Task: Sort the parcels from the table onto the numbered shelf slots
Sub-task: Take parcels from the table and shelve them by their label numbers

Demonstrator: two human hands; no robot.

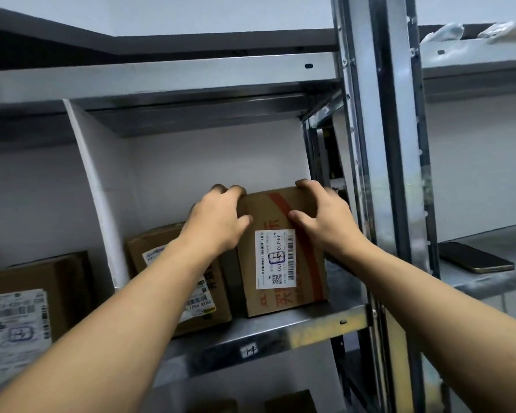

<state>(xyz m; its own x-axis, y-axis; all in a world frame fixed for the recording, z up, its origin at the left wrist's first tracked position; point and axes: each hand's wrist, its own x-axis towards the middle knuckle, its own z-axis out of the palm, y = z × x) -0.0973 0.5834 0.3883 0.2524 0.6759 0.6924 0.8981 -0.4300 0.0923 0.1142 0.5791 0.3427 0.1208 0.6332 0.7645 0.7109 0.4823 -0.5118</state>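
I find the brown cardboard parcel with red tape (283,257) on the grey metal shelf (295,326), at its right end (hard by the steel upright (379,144)), with my left hand (218,222) and right hand (325,225) gripping its top corners. A second brown cardboard box (158,242) sits just left. Beyond the white divider panel (99,189) is a third labelled cardboard box (27,308).

A pale grey wall (191,13) spans the upper frame behind a galvanised steel rack (399,144), a dark phone (474,259) lying at middle right.

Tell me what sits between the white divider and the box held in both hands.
Head view: another cardboard box, white-labelled, stands on the shelf between the divider and the held box, partly behind the left forearm.
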